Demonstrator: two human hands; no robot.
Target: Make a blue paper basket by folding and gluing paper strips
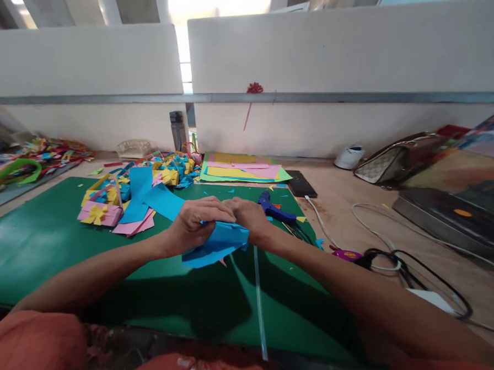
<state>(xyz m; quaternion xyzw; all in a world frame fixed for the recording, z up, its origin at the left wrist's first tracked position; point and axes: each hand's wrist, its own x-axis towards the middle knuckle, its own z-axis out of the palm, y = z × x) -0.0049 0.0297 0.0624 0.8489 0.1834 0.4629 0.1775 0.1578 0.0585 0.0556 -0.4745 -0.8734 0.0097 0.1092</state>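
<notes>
A folded piece of blue paper (221, 243) is held above the green mat (158, 304). My left hand (195, 223) is closed on its left side, fingers bent over the top edge. My right hand (247, 214) is closed at the far right edge of the same paper, its fingertips partly hidden behind it. Just below my right hand a long clear glue stick (259, 304) lies on the mat toward its front edge. Beyond my right wrist is a blue glue gun (275, 209). Blue paper strips (163, 200) lie left of my left hand.
On the left sit a small pink paper basket with a yellow bow (99, 211) and a heap of coloured paper pieces (171, 167). Stacked coloured sheets (243, 168) lie at the back beside a dark phone (300, 184). Cables (396, 264) and a handbag (391, 156) are right.
</notes>
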